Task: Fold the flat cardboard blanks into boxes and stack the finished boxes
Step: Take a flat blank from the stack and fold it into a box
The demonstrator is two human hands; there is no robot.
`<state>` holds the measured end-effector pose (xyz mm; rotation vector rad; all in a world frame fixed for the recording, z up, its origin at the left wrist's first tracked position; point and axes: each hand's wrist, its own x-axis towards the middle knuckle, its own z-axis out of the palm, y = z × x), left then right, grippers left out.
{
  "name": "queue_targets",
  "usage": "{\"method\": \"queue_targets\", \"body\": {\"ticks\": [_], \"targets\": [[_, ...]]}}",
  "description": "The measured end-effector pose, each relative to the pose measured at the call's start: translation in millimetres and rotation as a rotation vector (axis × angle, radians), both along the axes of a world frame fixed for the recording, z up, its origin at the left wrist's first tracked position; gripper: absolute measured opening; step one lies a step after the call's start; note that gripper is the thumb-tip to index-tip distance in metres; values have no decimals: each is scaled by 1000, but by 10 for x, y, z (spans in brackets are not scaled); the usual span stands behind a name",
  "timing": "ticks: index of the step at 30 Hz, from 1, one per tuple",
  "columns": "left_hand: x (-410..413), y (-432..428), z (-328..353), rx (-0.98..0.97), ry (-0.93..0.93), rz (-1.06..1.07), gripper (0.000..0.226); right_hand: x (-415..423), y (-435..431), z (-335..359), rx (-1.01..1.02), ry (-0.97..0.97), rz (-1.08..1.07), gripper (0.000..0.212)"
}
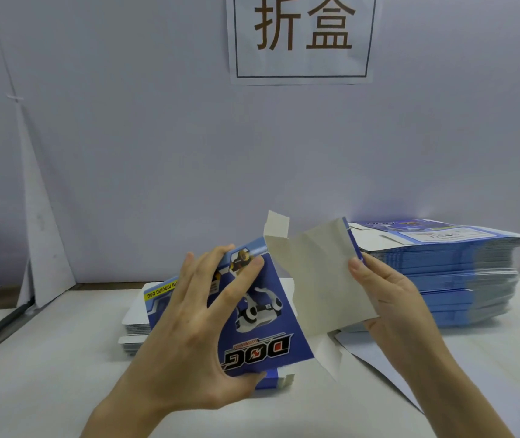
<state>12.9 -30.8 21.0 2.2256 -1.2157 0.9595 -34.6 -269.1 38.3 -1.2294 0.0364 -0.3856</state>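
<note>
Both hands hold a half-opened blue box blank [262, 311] above the white worktop [47, 358]: the left hand [195, 336] grips its printed face, the right hand [388, 295] pinches the plain panel's edge. A stack of flat blanks [461, 273] sits right.

The left grip [189, 336] holds a half-opened blue box blank [271, 346] above the white table [47, 358]; the right grip [391, 298] pinches its grey inner panel. A tall stack of flat blanks [457, 270] lies behind on the right.

Single head-worn wide-angle view, forward and down, close over table [47, 358], facing wall [126, 153].
</note>
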Motion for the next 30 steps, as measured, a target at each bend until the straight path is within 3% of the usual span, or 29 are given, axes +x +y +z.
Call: {"method": "queue_targets", "body": {"ticks": [6, 11, 24, 27, 30], "targets": [[-13, -33, -32, 5, 30, -17, 106, -6, 18, -4, -80, -75, -121, 19], [2, -18, -28, 16, 2, 0, 107, -22, 46, 17, -80, -54, -60, 26], [7, -22, -44, 11, -12, 16, 109, 18, 51, -35, -91, -95, -166, 20], [32, 20, -54, -45, 70, 42, 113, 27, 30, -16, -100, -106, -97, 28], [48, 42, -41, -236, 308, 45, 118, 59, -59, -10, -8, -95, -61, 28]]}}
